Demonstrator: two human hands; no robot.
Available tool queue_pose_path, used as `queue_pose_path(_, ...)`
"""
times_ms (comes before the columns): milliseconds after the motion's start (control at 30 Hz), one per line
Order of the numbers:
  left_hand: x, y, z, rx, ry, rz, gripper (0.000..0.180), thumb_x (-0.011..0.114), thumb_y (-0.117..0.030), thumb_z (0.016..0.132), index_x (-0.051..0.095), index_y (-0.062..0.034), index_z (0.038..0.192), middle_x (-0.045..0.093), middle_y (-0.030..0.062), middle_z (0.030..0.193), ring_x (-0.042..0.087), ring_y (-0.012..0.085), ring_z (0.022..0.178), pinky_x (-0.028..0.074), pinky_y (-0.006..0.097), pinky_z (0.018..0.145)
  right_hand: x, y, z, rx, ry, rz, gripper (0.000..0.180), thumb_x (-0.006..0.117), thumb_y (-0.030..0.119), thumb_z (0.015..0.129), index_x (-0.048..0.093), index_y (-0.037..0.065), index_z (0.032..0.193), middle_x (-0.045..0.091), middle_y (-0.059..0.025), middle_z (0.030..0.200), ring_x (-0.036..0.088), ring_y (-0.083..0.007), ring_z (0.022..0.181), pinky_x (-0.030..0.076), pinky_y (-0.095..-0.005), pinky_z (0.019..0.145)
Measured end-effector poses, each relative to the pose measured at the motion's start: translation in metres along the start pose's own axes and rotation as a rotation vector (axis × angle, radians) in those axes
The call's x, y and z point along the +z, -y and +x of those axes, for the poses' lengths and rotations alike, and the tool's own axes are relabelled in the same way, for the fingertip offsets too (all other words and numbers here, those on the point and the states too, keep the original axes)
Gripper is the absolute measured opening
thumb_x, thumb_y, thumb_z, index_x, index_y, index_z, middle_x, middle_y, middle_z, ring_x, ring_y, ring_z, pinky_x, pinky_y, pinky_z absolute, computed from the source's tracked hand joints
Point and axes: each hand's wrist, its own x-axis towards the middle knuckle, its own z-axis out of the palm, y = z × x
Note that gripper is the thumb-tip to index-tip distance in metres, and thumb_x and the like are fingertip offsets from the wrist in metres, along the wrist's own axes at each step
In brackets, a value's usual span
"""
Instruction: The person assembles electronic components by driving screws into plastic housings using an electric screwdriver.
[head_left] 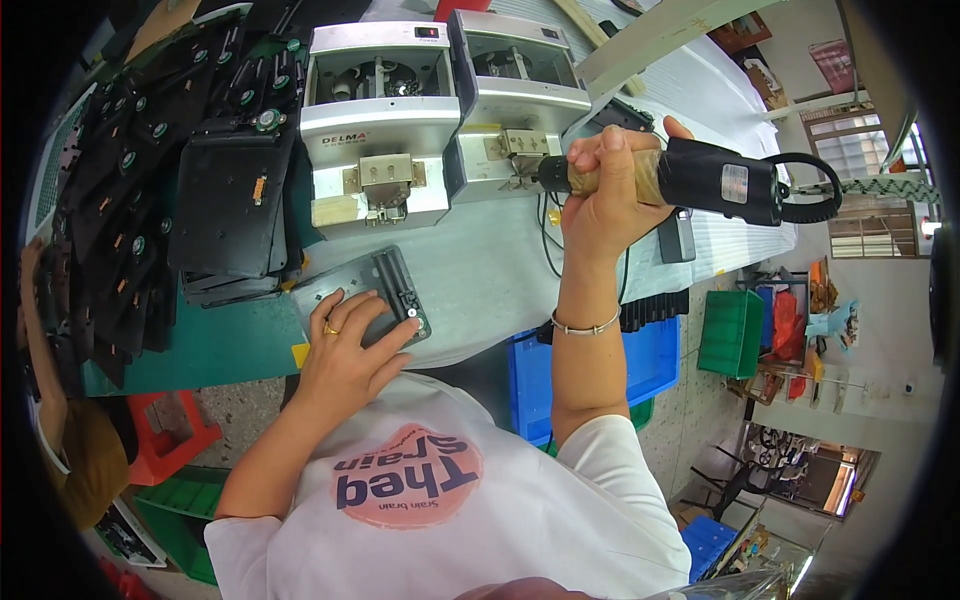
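My right hand (605,205) is closed around an electric screwdriver (722,182), black with tan tape wrapped about its grip. The screwdriver lies roughly level in the view, its nose pointing left toward the front of the right-hand screw feeder (475,165). Whether the bit touches that feeder, I cannot tell. My left hand (345,350) rests with spread fingers on a dark rectangular panel (330,283) on the table. Its index fingertip is beside a small round fitting at the panel's right corner. A raised black strip runs along the panel's right side.
A second silver screw feeder (375,130) stands left of the first. Stacked dark panels (225,210) and many black parts (125,180) cover the table's left. A blue crate (655,365) sits below the table edge at right. Another person's arm (45,350) shows at far left.
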Motion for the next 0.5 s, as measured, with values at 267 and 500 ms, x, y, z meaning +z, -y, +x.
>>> queue_pose_path(267, -0.001, 0.000, -0.002, 0.010, 0.002, -0.003, 0.048, 0.078, -0.023, 0.073, 0.064, -0.0195, 0.119, 0.052, 0.0120, 0.119, 0.047, 0.0321, 0.120, 0.031, 0.053, 0.106, -0.001, 0.002, 0.018, 0.224, 0.294, 0.126, 0.045, 0.069, -0.008, 0.081, 0.046, 0.001, 0.119, 0.060, -0.0055, 0.073, 0.057, -0.0115, 0.055, 0.048, -0.0250, 0.050)
queue_pose_path(500, -0.014, -0.004, -0.007, 0.016, -0.077, -0.105, 0.049, 0.080, -0.019, 0.070, 0.065, -0.0137, 0.117, 0.053, 0.0130, 0.123, 0.049, 0.0361, 0.120, 0.037, 0.047, 0.101, 0.010, 0.002, 0.025, 0.278, 0.193, -0.028, 0.047, 0.064, -0.008, 0.083, 0.045, 0.001, 0.124, 0.056, -0.0045, 0.067, 0.053, -0.0132, 0.053, 0.048, -0.0320, 0.054)
